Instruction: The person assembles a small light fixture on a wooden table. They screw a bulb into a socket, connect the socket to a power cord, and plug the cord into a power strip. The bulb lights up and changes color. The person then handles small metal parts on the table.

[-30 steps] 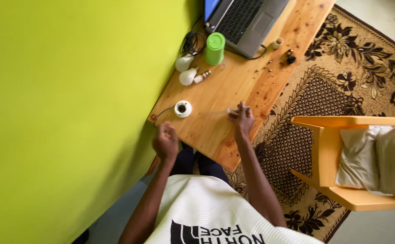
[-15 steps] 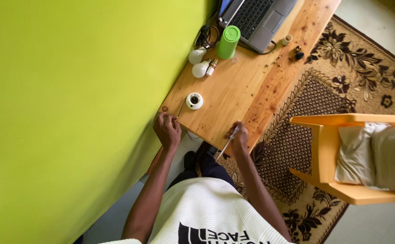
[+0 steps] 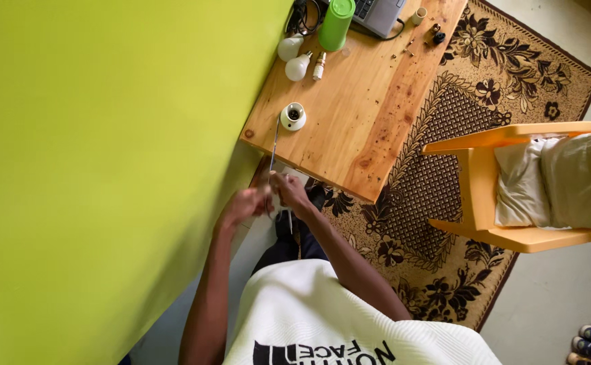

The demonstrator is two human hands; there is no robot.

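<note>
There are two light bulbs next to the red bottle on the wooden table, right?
Not quite: the bottle is green, not red. The head view shows it standing beside the two white light bulbs at the far end of the wooden table.

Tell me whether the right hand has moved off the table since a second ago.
Yes. The right hand has come back off the wooden table, past its near edge, beside the left hand.
</note>
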